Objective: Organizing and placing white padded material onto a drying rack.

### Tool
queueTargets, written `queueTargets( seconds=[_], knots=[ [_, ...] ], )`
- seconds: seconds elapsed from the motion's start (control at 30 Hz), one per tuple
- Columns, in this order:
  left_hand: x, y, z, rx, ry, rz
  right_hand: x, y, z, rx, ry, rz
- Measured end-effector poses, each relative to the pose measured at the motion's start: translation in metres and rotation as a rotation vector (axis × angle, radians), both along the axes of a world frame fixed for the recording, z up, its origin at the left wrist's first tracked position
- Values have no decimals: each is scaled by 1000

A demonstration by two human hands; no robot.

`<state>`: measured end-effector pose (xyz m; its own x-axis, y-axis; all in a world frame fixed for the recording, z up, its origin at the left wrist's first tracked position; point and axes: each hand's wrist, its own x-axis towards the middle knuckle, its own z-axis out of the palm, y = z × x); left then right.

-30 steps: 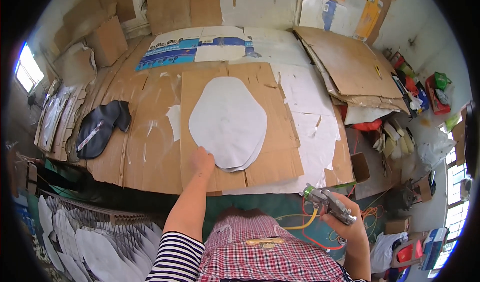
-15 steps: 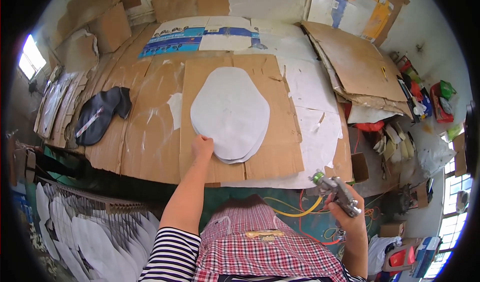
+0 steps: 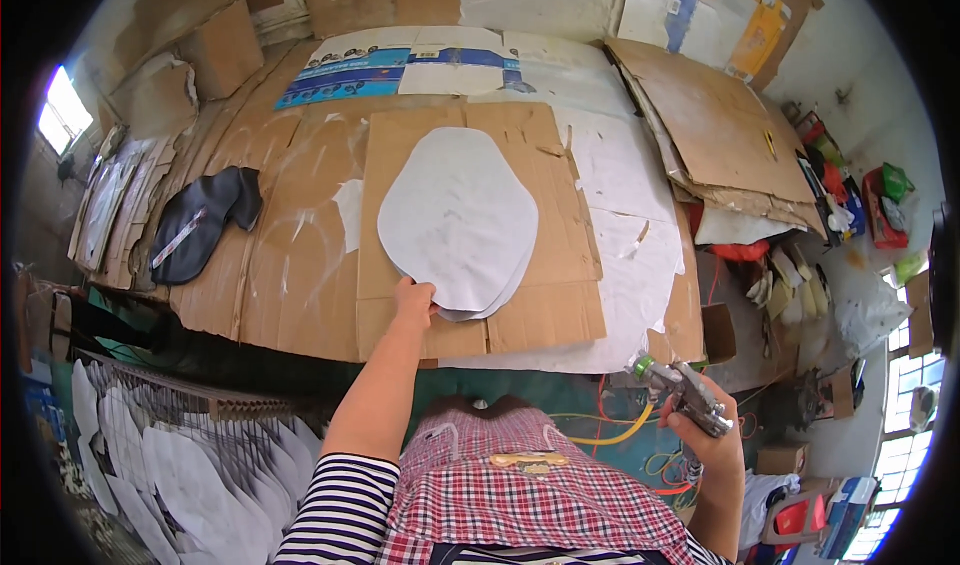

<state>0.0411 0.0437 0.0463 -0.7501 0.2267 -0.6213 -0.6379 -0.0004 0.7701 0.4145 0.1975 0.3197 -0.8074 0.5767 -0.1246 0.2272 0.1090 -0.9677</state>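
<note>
A small stack of pale grey oval sheets (image 3: 458, 215) lies on a brown cardboard piece in the middle of the table. My left hand (image 3: 414, 299) pinches the top sheet at its near left edge. That sheet has shifted slightly off the ones below, whose rims show at the lower right. Off the table's near right edge, my right hand (image 3: 706, 432) is wrapped round a metal spray gun (image 3: 688, 397) with a green ring at its front. A yellow hose (image 3: 625, 435) runs near it.
A black shaped piece (image 3: 205, 227) with a label strip lies at the left. Stacked cardboard sheets (image 3: 705, 115) rest at the back right. Several grey cut pieces (image 3: 190, 465) hang on a rack at the lower left. Hoses trail over the green floor (image 3: 560, 395).
My left hand has closed further over the near edge, moving slightly right, and the top sheet has shifted up and left against those below. The spray gun has moved slightly right and down.
</note>
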Motion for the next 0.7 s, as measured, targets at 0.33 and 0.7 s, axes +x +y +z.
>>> queueTargets(
  seconds=[0.33, 0.7],
  knots=[
    [0, -29, 106, 823, 117, 101, -62, -7, -25, 38, 142, 49],
    [108, -202, 335, 1143, 317, 287, -112, -34, 11, -91, 69, 364]
  ],
)
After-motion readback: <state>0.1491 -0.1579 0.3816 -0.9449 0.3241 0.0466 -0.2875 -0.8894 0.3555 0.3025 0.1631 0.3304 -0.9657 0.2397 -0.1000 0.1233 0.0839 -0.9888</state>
